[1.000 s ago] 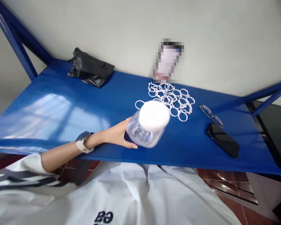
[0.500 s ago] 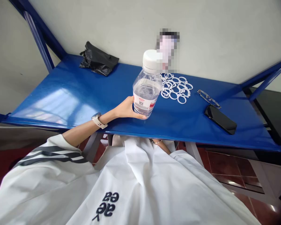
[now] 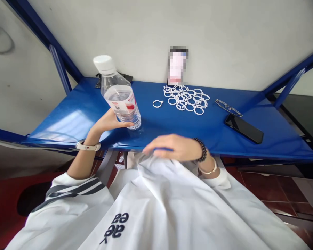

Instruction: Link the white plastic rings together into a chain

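Observation:
My left hand (image 3: 106, 121) is wrapped around the lower part of a clear plastic water bottle (image 3: 123, 102). The bottle has a white cap, a white and red label and water inside. It leans left in view, its base low at the table's front; whether it touches the tabletop I cannot tell. My right hand (image 3: 176, 147), slightly blurred, hovers at the front edge above my lap, fingers loosely stretched and nothing visible in them. Beyond it lies a pile of white plastic rings (image 3: 189, 99). One single white ring (image 3: 158, 103) lies between pile and bottle.
The blue table (image 3: 169, 126) stands against a pale wall. A black phone (image 3: 243, 129) and glasses (image 3: 228, 107) lie on the right. A black plastic bag (image 3: 126, 77) is partly hidden behind the bottle. A pixelated upright object (image 3: 177, 66) leans on the wall behind the rings.
The bottle has moved left in my left hand, uncovering the single ring and covering much of the black bag. My right hand has risen from below the table edge into view.

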`<action>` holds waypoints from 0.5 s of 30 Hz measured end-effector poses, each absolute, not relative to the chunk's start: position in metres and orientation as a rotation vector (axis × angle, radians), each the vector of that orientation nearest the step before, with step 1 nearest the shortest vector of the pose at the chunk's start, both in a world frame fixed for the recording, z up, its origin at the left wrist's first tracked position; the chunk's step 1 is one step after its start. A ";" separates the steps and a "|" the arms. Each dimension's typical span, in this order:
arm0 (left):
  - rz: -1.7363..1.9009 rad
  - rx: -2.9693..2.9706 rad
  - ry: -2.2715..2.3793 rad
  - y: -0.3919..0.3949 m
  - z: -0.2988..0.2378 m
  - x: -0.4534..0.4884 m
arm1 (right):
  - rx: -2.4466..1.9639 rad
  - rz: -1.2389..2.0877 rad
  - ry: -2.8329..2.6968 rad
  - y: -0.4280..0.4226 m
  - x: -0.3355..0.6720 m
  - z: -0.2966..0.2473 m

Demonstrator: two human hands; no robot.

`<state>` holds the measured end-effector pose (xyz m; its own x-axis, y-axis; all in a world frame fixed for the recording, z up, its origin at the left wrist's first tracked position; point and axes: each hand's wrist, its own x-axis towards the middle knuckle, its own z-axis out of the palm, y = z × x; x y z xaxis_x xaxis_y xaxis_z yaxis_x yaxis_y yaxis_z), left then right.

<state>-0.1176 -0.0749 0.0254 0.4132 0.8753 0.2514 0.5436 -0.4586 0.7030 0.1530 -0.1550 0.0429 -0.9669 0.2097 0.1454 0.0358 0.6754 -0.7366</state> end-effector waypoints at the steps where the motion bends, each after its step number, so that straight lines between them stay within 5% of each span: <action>1: 0.843 2.143 1.225 -0.076 0.025 -0.123 | -0.336 1.044 -2.624 -0.143 0.162 0.057; 7: 0.958 2.071 1.419 -0.082 0.012 -0.149 | -1.483 0.079 -2.547 -0.053 0.195 0.058; 15: 1.350 1.990 1.398 -0.095 0.017 -0.141 | -1.477 -0.105 -2.551 -0.016 0.226 0.000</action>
<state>-0.1409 -0.0953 0.0173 0.0553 0.8669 0.4954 0.5251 -0.4473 0.7241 0.2255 -0.0158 0.0001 -0.4846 0.8515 0.2001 0.8651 0.5005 -0.0346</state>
